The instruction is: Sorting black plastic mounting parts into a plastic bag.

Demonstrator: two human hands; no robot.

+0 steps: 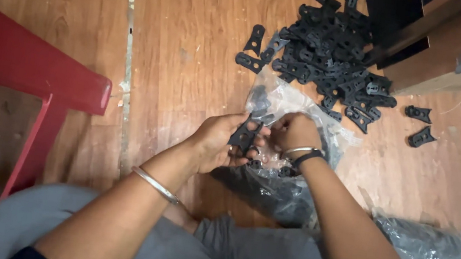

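Observation:
My left hand [215,141] holds a flat black plastic bracket [244,135] between thumb and fingers. My right hand [295,132] meets it at the bracket's upper end, fingers curled; whether it also grips the part I cannot tell. Both hands hover over a clear plastic bag [288,104] with more black parts inside. A silver bangle sits on my left wrist, a bangle and a dark band on my right.
A heap of several black brackets [332,47] lies on the wooden floor beyond the bag, with loose ones [421,125] to the right. A red stool [18,57] stands at left. Dark wooden furniture [452,46] is at top right, another plastic bag [435,254] at lower right.

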